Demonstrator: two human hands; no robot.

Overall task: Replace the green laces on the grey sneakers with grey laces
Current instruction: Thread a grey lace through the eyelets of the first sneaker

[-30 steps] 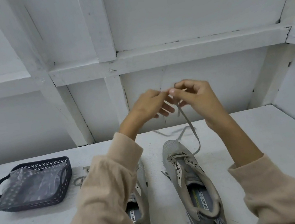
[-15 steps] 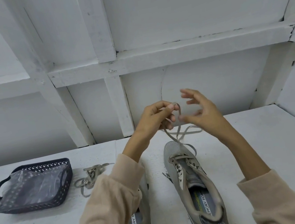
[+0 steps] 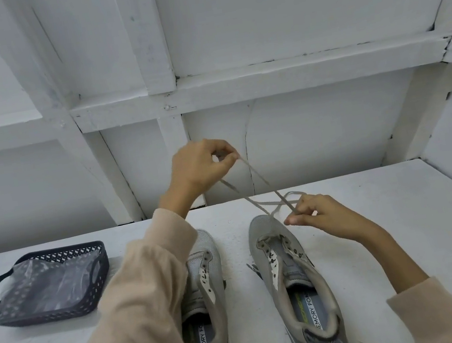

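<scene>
The largest thing on my feed is the white painted board wall with its raised frame of beams (image 3: 234, 86), filling the upper half of the frame; its paint is chipped at the joints. Below it runs the flat white painted table (image 3: 405, 216), matte and slightly speckled.

At the left edge sits a dark perforated plastic basket (image 3: 99, 270), rectangular with rounded corners and a loop handle at each end. Inside it I see only a crumpled clear plastic bag (image 3: 46, 285), glossy and wrinkled.

Two sneakers stand toes-up in the lower centre. The grey mesh sneaker at lower centre-left (image 3: 207, 252) is partly hidden by a beige knit sleeve (image 3: 142, 320). The grey mesh sneaker at lower centre-right (image 3: 270, 229) shows a padded collar and an insole printed MEMORY FOA. The eyelets I can see on both look bare.

The left hand (image 3: 197, 167) is raised in mid-frame against the wall, fingers curled, pinching the flat grey-beige lace (image 3: 252, 169) between thumb and forefinger. The right hand (image 3: 316, 216) is low, just beside the toe of the centre-right sneaker, pinching the same lace. The lace crosses over itself between the hands, just above that toe, and two loose ends hang out below the left hand.
</scene>
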